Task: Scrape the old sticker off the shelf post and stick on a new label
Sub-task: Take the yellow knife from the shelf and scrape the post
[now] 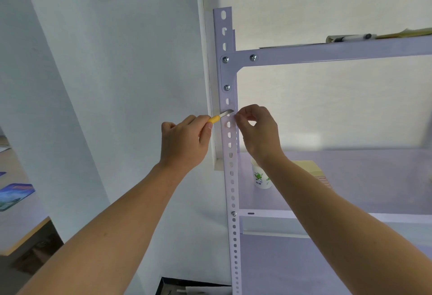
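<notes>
We see both bare arms reaching up to the perforated shelf post (230, 154), a pale upright with a column of slots, bolted near its top to a horizontal beam (327, 54). The left hand (184, 140) has its fingers closed around a small knife (222, 115) with a yellow handle; its short metal blade lies across the front of the post, the tip touching the post's face just below the lowest bolt of the corner bracket. The right hand (259, 128) sits just beside the post on its right edge, thumb and forefinger pinched together at the level of the blade tip. They seem to nip something thin at the post's edge, though we cannot tell whether it is the old sticker (228, 125). A faint pinkish patch on the post's face, directly under the blade, looks like that sticker or what remains of it; the view is too soft to be sure.

On the shelf board (350, 189) behind the right forearm stands a white paper cup (260, 177) with a green print, and beside it a beige box (313, 169), partly hidden by the arm. On the top shelf lie a marker pen (350, 37) and some yellowish sheets (406, 32). At far left a blue printed item (14, 195) lies on a surface (23, 231).
</notes>
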